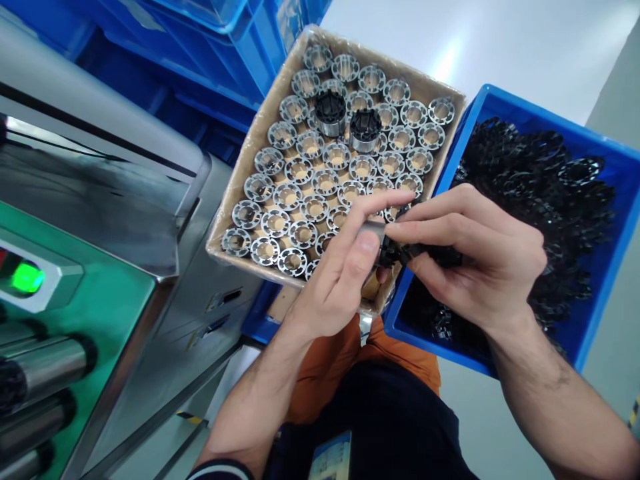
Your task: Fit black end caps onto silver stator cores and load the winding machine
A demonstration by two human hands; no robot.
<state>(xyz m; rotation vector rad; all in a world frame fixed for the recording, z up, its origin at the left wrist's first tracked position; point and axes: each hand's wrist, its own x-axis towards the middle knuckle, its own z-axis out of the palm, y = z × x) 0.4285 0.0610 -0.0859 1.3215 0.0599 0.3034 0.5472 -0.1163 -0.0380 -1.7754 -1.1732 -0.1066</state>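
Note:
My left hand (345,267) is wrapped round a silver metal ring part (374,230) above the near right corner of a cardboard box (250,147). My right hand (475,247) pinches a black plastic piece (411,253) against the ring's right side; the fingers partly hide where the two meet. Rows of upright metal ring parts (313,208) fill the box. Two ring parts with black inserts, one on the left (331,113) and one on the right (365,130), rest on top of the rows.
On the right, a blue bin (600,267) holds a heap of black plastic pieces (540,173). Blue crates (220,60) stand behind the box. To the left is a metal machine with a green surface (110,293) bearing silver cylinders (50,367).

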